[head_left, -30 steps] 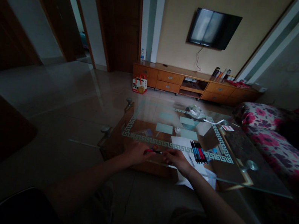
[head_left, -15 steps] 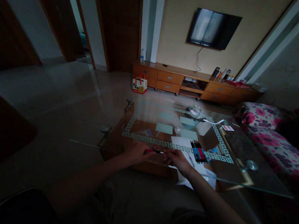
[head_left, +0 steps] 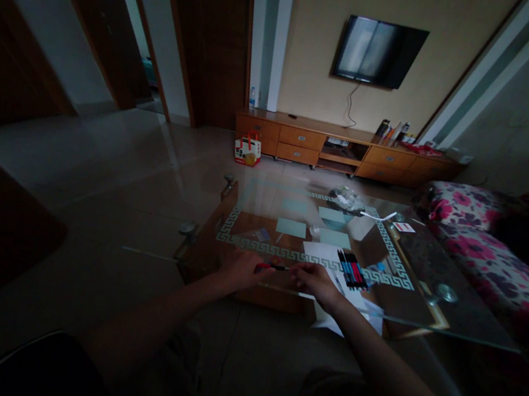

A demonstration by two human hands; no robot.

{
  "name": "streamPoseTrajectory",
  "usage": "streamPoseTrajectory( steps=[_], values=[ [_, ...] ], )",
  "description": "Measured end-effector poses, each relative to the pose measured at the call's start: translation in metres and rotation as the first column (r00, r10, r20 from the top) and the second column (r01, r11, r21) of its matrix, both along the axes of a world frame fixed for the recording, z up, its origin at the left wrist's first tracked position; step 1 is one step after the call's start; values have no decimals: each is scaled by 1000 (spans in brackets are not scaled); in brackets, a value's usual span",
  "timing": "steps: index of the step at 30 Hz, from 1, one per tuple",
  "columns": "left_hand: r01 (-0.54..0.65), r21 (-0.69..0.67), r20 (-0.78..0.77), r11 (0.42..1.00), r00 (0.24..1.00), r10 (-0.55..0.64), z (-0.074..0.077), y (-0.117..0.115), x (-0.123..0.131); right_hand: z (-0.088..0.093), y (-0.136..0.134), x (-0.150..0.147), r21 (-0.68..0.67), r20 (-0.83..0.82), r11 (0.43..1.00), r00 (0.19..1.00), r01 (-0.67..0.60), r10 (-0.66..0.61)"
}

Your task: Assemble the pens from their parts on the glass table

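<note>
Red-and-black pen (head_left: 274,267) juts from a pinching left hand (head_left: 241,270) at the near side of the glass table (head_left: 470,320), pointing toward the right hand (head_left: 311,283) (whose grip cannot be told), left of lined-up pens (head_left: 353,271).

Head-worn view, forward and down.

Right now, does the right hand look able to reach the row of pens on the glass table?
Probably yes: the right hand is close beside the row of pens, and nothing upright seems to stand between them.
</note>
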State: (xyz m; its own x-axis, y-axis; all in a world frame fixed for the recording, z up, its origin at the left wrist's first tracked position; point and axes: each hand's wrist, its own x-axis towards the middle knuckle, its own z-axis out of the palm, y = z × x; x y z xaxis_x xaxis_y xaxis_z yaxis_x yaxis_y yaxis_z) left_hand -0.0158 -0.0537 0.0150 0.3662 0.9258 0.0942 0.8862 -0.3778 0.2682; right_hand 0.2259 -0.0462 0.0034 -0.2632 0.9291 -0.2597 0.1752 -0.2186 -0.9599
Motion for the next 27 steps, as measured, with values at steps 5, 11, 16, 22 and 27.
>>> streamPoseTrajectory(
  steps=[5, 11, 16, 22, 27],
  values=[
    [-15, 18, -1, 1000, 1000, 15, 0, 1, -2, 0, 17, 20, 173, 152, 985, 988, -8, -19],
    [-14, 4, 10, 1000, 1000, 14, -3, 2, -3, -6, 32, 60, 407, 666, 890, 734, -204, -137],
    [-12, 18, 1, 1000, 1000, 12, -4, 2, -3, -5, 26, 62, 330, 884, 841, 454, -428, -116],
    [-16, 17, -12, 1000, 1000, 16, -4, 1, -4, -7, 27, 55, 308, 898, 832, 431, -461, -93],
    [-3, 26, -13, 1000, 1000, 3, -4, 2, -3, -9, 27, 55, 324, 890, 830, 444, -454, -104]
  ],
)
